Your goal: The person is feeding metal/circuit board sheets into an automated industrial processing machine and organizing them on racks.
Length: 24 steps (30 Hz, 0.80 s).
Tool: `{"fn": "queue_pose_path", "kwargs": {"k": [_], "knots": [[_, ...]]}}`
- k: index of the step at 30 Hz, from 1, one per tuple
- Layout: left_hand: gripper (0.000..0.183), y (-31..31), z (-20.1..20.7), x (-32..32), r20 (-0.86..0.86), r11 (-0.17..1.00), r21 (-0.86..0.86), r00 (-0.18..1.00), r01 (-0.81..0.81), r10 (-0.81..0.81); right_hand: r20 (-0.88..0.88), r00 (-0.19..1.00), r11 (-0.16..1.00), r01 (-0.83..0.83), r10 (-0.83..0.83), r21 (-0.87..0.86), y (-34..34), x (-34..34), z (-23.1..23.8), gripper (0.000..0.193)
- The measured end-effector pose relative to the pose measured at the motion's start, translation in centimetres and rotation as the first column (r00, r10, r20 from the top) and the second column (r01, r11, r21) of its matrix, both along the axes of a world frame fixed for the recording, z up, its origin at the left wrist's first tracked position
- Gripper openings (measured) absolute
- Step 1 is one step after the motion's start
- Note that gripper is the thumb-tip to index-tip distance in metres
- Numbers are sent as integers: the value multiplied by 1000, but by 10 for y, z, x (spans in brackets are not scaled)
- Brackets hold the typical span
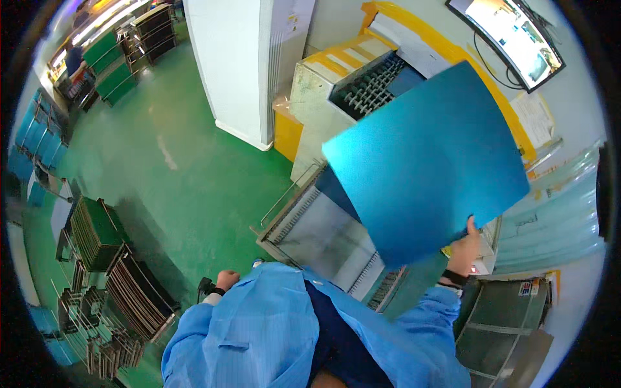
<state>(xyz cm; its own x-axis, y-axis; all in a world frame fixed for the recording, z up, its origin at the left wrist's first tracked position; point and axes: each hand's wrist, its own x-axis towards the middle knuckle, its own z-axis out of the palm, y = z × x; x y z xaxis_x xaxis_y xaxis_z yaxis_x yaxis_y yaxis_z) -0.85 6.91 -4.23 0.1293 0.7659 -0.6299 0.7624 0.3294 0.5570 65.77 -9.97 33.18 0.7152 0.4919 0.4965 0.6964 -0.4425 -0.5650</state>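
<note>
A large, flat blue panel (427,161) with rounded corners is raised in front of me on the right. My right hand (465,251) is closed on its near edge, with the thumb lying on the upper face. Beneath the panel, a slotted metal rack (317,233) stands partly covered, and a darker blue sheet (337,193) shows at its far side. My left hand (227,279) hangs low beside my body, apart from the rack; its fingers are hard to make out, and I see nothing in it.
Beyond the panel stands a machine (317,87) with rows of rollers (375,87). A white pillar (233,64) rises left of it. Racks of upright panels (97,233) stand at the left. A screen (511,39) hangs far right, above a clear plastic curtain (550,213).
</note>
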Motion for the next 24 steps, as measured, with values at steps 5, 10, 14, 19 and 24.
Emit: {"fn": "queue_pose_path", "kwargs": {"k": [5, 10, 14, 19, 24], "knots": [[29, 10, 7, 8, -4, 1000, -8, 1000, 7, -7, -791, 415, 773, 262, 450, 577, 29, -74, -7, 22], [30, 14, 4, 8, -3, 997, 6, 997, 73, -73, -805, 150, 692, 436, 574, 575, 31, -78, -42, 17], [29, 14, -1, 6, 3, 999, -15, 999, 39, -39, -803, 145, 596, 598, 578, 536, 43, -93, -41, 13], [27, 11, -20, -6, 67, 998, -63, 998, 0, 4, -716, 61, 550, 595, 696, 586, 58, -92, -53, 17], [30, 13, -5, 1, -8, 995, 18, 995, 97, -97, -744, 38, 525, 685, 667, 506, 75, -96, -68, 6]]}}
